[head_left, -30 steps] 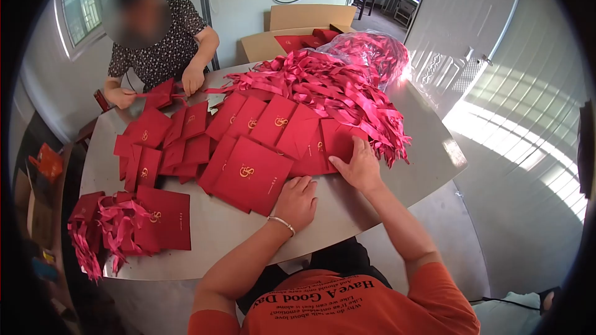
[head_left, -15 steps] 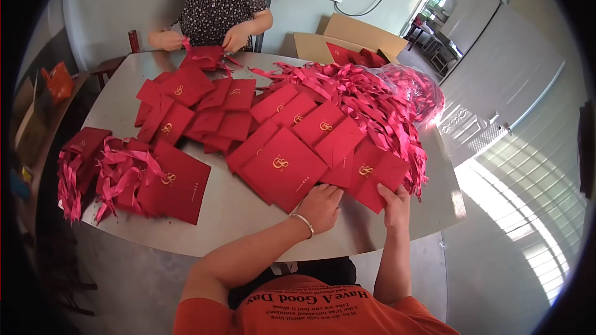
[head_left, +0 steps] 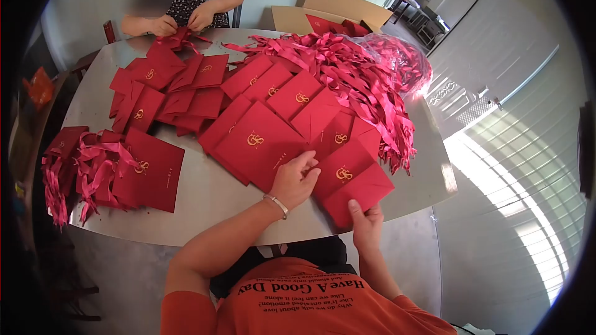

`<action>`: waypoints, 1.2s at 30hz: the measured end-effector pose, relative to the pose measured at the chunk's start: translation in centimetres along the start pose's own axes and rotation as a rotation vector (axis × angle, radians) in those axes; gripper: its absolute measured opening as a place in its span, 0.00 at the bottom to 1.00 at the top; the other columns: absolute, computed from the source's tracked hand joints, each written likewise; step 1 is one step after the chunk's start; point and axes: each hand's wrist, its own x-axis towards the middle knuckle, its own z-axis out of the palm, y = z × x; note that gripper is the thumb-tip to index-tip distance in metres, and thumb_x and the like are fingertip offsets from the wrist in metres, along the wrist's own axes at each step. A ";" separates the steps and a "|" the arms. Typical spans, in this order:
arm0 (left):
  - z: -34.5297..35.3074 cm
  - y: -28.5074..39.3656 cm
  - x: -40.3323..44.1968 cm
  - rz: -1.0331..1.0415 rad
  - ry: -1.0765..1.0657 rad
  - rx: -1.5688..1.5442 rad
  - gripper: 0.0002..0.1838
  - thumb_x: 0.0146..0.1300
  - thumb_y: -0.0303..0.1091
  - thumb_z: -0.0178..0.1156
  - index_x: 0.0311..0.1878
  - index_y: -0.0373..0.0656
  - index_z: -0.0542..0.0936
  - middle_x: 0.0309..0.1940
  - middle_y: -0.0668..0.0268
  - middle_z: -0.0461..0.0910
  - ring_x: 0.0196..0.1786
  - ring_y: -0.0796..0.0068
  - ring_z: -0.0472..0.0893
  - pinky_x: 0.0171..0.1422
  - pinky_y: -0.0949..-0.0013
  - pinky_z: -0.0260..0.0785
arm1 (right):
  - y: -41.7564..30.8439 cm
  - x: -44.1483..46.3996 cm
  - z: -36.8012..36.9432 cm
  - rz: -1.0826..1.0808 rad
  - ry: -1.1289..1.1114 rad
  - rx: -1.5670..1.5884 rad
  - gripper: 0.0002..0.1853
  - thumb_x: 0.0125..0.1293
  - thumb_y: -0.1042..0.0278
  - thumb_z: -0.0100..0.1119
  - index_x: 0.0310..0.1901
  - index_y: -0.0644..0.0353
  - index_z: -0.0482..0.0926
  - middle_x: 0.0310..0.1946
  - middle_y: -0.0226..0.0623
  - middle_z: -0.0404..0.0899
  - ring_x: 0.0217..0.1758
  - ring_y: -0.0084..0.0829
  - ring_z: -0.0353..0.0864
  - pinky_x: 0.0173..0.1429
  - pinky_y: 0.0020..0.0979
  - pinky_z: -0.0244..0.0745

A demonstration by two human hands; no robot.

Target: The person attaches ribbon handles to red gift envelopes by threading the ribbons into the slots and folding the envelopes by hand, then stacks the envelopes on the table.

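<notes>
My right hand pinches the near edge of a flat-folded red paper bag, which bears a gold logo and has a folded flap across it. The bag is tilted near the table's front edge. My left hand is just left of it, fingers parted and holding nothing. It is over the lower right corner of a large red bag with the same logo; whether it touches that bag I cannot tell. Behind both hands, several more flat red bags overlap.
A heap of pink-red ribbons covers the right of the metal table. Finished-looking bags with ribbons lie at the left. Across the table, a person's hands handle a red bag. An open cardboard box stands behind.
My right hand has drawn the red bag toward me and slightly left. My left hand has come off the bags' near edge and moved up and left. The camera view has shifted.
</notes>
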 end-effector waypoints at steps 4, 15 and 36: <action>-1.3 1.5 -0.1 0.042 -0.137 0.414 0.17 0.60 0.30 0.63 0.53 0.38 0.81 0.33 0.59 0.84 0.34 0.76 0.83 0.40 0.72 0.74 | 1.1 -1.6 1.2 -0.004 -0.102 -0.173 0.10 0.66 0.72 0.64 0.45 0.67 0.80 0.32 0.32 0.84 0.23 0.20 0.79 0.25 0.22 0.75; -2.3 4.4 0.7 0.185 -0.141 0.530 0.12 0.57 0.35 0.67 0.41 0.41 0.78 0.36 0.57 0.83 0.39 0.54 0.83 0.40 0.58 0.75 | 0.5 -2.0 0.7 0.133 -0.178 -0.226 0.09 0.67 0.71 0.63 0.43 0.68 0.81 0.30 0.32 0.84 0.24 0.20 0.80 0.26 0.23 0.77; -4.9 2.3 2.6 -0.144 -0.697 0.504 0.10 0.59 0.31 0.61 0.40 0.35 0.77 0.32 0.53 0.81 0.37 0.59 0.81 0.43 0.61 0.71 | -2.6 22.9 1.3 -0.978 -0.048 -1.135 0.12 0.57 0.69 0.67 0.42 0.62 0.82 0.35 0.41 0.81 0.47 0.45 0.78 0.54 0.44 0.72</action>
